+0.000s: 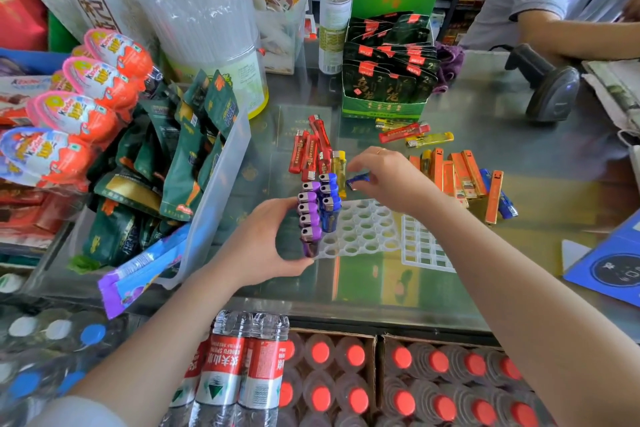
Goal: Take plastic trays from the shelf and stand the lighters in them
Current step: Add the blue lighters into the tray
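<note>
A white plastic tray (pixel 367 232) with round holes lies on the glass counter. Several purple lighters (pixel 309 215) and three blue lighters (pixel 329 204) stand in its left rows. My left hand (pixel 263 246) grips the tray's left front corner beside the purple lighters. Just above the tray's far edge, my right hand (pixel 391 180) pinches a blue lighter (pixel 358 180). A second white tray (pixel 420 246) with square holes lies to the right. Loose red lighters (pixel 310 152), a yellow lighter (pixel 339 166) and orange lighters (pixel 460 177) lie behind the trays.
A clear bin (pixel 221 184) of green snack packs stands at the left. A green display box (pixel 384 80) stands behind the lighters, a barcode scanner (pixel 550 87) at the right. Another person's arm (pixel 581 35) rests on the counter. Water bottles (pixel 242 367) stand below the counter's front edge.
</note>
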### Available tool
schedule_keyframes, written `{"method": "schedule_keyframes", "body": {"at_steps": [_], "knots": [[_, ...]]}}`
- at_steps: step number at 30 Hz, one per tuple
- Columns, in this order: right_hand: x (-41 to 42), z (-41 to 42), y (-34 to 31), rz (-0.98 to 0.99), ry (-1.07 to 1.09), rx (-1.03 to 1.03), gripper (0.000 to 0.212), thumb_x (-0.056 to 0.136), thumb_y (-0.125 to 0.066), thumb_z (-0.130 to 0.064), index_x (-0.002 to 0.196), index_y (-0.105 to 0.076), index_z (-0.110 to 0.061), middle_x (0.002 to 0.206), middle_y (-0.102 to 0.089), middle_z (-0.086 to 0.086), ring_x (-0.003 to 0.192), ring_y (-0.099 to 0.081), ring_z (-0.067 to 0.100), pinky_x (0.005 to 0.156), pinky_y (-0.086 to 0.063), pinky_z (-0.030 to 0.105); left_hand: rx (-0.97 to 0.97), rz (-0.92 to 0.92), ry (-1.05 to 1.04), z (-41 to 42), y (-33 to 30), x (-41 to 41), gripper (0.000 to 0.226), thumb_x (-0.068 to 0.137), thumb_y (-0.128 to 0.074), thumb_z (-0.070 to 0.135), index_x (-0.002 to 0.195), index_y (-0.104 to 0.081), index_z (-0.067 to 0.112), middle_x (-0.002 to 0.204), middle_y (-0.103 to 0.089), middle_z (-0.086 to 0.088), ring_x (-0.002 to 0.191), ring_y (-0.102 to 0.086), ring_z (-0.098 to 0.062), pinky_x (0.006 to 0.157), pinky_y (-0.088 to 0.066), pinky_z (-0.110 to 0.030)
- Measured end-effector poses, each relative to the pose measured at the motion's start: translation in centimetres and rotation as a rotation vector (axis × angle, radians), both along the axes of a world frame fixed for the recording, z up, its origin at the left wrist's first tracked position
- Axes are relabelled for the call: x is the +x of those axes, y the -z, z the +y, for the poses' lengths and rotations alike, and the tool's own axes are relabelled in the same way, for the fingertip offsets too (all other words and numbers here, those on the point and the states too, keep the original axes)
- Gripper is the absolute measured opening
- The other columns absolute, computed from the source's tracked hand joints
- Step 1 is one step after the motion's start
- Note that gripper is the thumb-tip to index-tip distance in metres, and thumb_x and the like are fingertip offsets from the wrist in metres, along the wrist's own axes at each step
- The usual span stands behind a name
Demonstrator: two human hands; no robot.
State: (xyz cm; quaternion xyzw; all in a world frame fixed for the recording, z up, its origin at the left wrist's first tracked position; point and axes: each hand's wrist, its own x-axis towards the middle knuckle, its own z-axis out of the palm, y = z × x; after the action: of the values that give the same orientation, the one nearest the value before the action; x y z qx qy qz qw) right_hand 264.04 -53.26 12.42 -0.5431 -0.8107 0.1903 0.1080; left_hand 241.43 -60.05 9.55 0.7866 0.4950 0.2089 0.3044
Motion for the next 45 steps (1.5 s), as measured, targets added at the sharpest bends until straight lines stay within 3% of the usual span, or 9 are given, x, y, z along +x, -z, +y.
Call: {"method": "schedule_keyframes", "body": {"at_steps": [5,12,14,16,19,29,35,39,45], "knots": [[1.3,0.7,0.0,-0.144,0.087,-0.015,0.032,0.088,-0.051,-0.007,0.117,-0.060,-0.016,0.125,-0.056,0.006,0.110,-0.054,0.024,0.094,-0.047,0.040,0.001,0.040,-0.012,-1.3,-0.1,-0.8,0.058,0.057,-0.068,0.049,0.105,-0.036,0.048,0.100,-0.040,0.037,0.096,-0.040,0.008,0.082,-0.028,-0.001],[0.4,-0.1,0.3,-0.129,0.094,0.020,0.020,0.082,-0.064,-0.010,0.102,-0.063,-0.011,0.105,-0.062,0.008,0.096,-0.057,0.027,0.081,-0.047,0.035,-0.014,0.036,-0.034,-2.7,-0.1,-1.4,0.070,0.060,-0.080,0.035,0.113,-0.037,0.044,0.103,-0.036,0.038,0.101,-0.038,0.008,0.083,-0.024,0.002],[-0.1,-1.3,0.0,0.131,0.218,0.037,0.015,0.082,-0.065,-0.011,0.097,-0.061,-0.012,0.094,-0.063,0.002,0.080,-0.059,0.017,0.071,-0.046,0.027,-0.007,0.028,-0.047,-3.1,0.1,-1.3,0.071,0.061,-0.081,0.033,0.118,-0.039,0.039,0.105,-0.034,0.039,0.102,-0.036,0.009,0.083,-0.023,0.004],[-0.7,-3.3,-1.0,0.596,0.382,-0.076,0.009,0.083,-0.065,-0.013,0.089,-0.060,-0.016,0.076,-0.061,-0.011,0.061,-0.054,0.000,0.061,-0.044,0.014,-0.006,0.005,-0.065,-3.4,0.4,-1.3,0.074,0.061,-0.080,0.032,0.124,-0.042,0.030,0.107,-0.035,0.037,0.105,-0.035,0.009,0.084,-0.022,0.005],[-1.3,-6.3,-1.5,1.048,0.439,-0.222,0.004,0.084,-0.062,-0.009,0.085,-0.059,-0.010,0.062,-0.062,-0.012,0.057,-0.056,0.000,0.057,-0.045,0.015,-0.017,-0.023,-0.075,-3.5,0.7,-1.3,0.079,0.061,-0.079,0.039,0.129,-0.041,0.028,0.113,-0.039,0.029,0.108,-0.035,0.008,0.084,-0.023,0.002],[-3.8,-11.6,0.7,1.029,0.402,-0.263,0.021,0.079,-0.066,0.001,0.072,-0.055,-0.017,0.065,-0.067,0.000,0.051,-0.053,0.000,0.049,-0.038,0.013,-0.029,-0.055,-0.020,-2.8,1.5,-1.4,0.061,0.065,-0.070,0.047,0.120,-0.047,0.034,0.118,-0.057,0.012,0.113,-0.049,-0.010,0.096,-0.041,-0.039],[-4.6,-12.3,1.2,0.894,0.332,-0.239,0.022,0.078,-0.068,-0.004,0.076,-0.059,-0.024,0.074,-0.069,0.010,0.062,-0.057,0.015,0.060,-0.044,0.026,-0.038,-0.045,-0.033,-2.8,1.7,-1.4,0.069,0.064,-0.069,0.052,0.126,-0.045,0.032,0.123,-0.055,0.010,0.116,-0.047,-0.012,0.097,-0.041,-0.043],[-5.1,-11.5,0.8,0.681,0.308,-0.121,0.012,0.075,-0.073,-0.008,0.079,-0.063,-0.014,0.064,-0.060,-0.006,0.049,-0.050,-0.002,0.048,-0.036,0.010,-0.053,-0.070,-0.024,-2.8,1.4,-1.4,0.065,0.063,-0.071,0.048,0.122,-0.047,0.034,0.119,-0.057,0.012,0.113,-0.049,-0.010,0.096,-0.042,-0.043],[-5.1,-11.6,0.6,0.499,0.213,0.001,0.014,0.075,-0.073,-0.011,0.083,-0.063,-0.005,0.067,-0.051,-0.015,0.058,-0.051,-0.011,0.052,-0.038,0.006,-0.050,-0.100,-0.010,-3.0,0.9,-1.3,0.059,0.064,-0.071,0.043,0.118,-0.050,0.034,0.115,-0.058,0.015,0.110,-0.051,-0.008,0.094,-0.043,-0.042]]}}
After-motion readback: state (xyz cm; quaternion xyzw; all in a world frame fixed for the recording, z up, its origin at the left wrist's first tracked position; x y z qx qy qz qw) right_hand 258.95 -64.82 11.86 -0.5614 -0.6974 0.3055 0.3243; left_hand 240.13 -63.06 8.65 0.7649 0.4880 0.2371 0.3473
